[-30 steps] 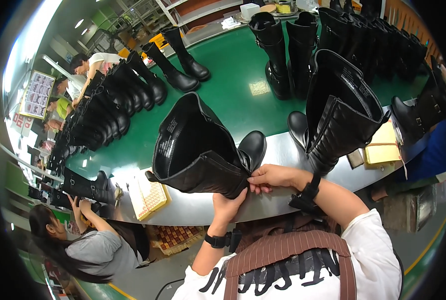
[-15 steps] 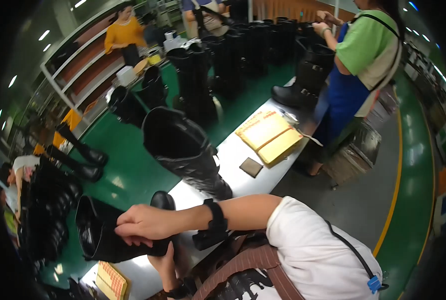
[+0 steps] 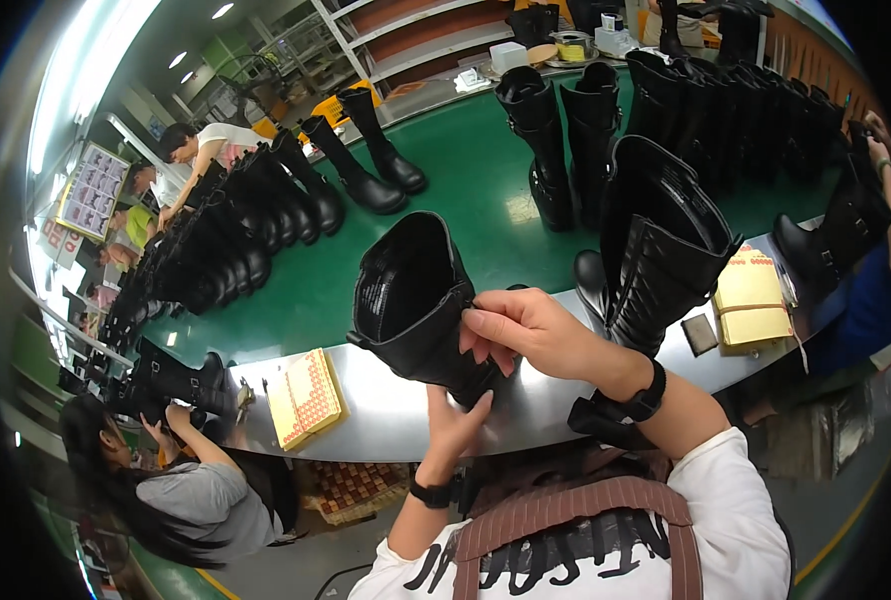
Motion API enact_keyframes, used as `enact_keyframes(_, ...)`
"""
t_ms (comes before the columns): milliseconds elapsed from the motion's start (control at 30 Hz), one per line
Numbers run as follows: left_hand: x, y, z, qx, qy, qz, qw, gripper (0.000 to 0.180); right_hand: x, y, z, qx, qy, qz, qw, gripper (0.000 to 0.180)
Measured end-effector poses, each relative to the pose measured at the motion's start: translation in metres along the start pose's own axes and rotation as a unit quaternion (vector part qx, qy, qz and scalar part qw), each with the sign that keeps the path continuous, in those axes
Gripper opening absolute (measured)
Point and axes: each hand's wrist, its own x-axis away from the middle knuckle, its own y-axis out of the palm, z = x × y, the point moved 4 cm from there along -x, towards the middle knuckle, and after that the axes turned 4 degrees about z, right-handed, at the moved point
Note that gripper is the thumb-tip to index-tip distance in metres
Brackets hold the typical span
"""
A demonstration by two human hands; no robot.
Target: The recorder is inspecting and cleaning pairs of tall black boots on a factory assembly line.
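Note:
A tall black boot (image 3: 406, 300) stands before me on the metal edge of the bench, its wide shaft opening tilted up towards me. My left hand (image 3: 454, 425) is wrapped round the low part of the shaft from the near side. My right hand (image 3: 541, 335) is closed in a pinch at the right side of the shaft, just below the rim; whatever small part lies between the fingertips is too small to make out. To the right stands another black boot (image 3: 656, 270) with a quilted shaft, apart from both hands.
Yellow card bundles (image 3: 306, 400) lie on the metal strip, left and right, with a small dark pad (image 3: 699, 335) near the right one. Rows of black boots (image 3: 236, 220) fill the green bench (image 3: 446, 160). A co-worker (image 3: 186, 480) handles a boot at left; others work farther off.
My view has swung to the left. The boot in my hands has come more upright, and my right hand has shifted from across the shaft to its right edge near the rim.

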Motion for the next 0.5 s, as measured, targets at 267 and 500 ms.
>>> enact_keyframes(267, -0.014, -0.027, 0.199, -0.422, 0.321, 0.116, 0.840, 0.049, -0.006, 0.006, 0.013, 0.055, 0.004, 0.006, 0.998, 0.034)
enact_keyframes(500, -0.050, -0.003, 0.200, -0.445, 0.364, 0.043, 0.817, 0.035, -0.003, 0.000, 0.026, 0.063, 0.010, 0.026, 0.998, 0.032)
